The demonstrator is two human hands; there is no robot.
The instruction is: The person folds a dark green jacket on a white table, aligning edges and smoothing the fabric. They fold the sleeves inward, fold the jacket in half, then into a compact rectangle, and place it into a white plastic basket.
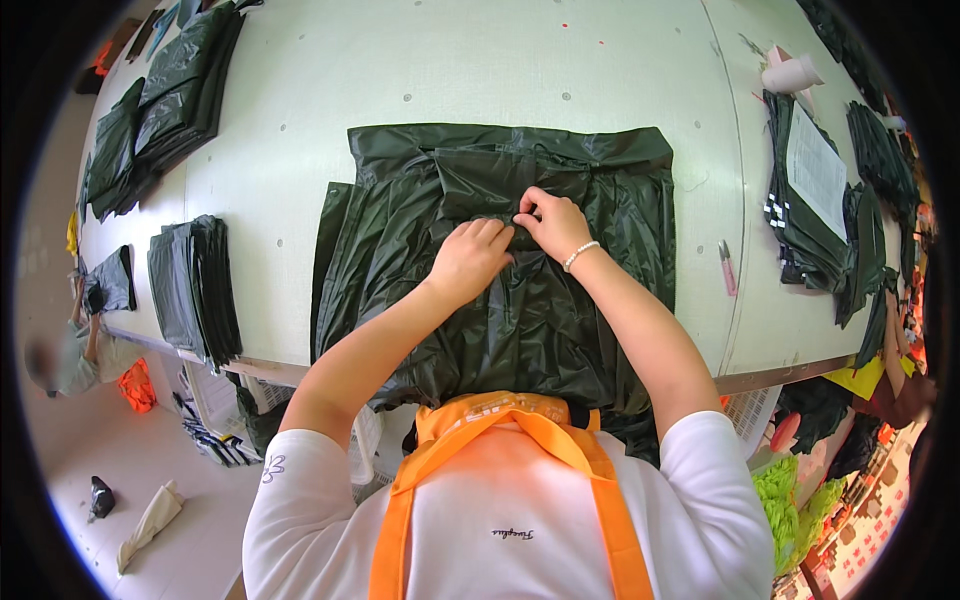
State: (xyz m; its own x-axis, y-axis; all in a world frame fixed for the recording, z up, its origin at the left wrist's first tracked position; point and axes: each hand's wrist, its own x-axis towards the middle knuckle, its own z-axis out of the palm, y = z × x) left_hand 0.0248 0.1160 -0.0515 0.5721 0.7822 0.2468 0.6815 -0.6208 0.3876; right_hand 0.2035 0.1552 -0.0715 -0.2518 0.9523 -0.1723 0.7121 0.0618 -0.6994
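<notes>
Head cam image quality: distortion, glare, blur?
Head view: fisheye bows the front edge of the table, black fills the left and right rims; head view: highlights streak the glossy dark green fabric; left hand and right hand look fairly sharp, no obvious motion blur.

Left grip [468, 262]: fingertips mostly hidden, perhaps against glossy dark-green fabric [480, 345].

The fabric [640, 230] is dark green, the table [340, 80] pale greenish white, the apron [397, 520] orange, the shirt [540, 480] white with a dark flower outline [272, 468], the bracelet [580, 255] white
</notes>
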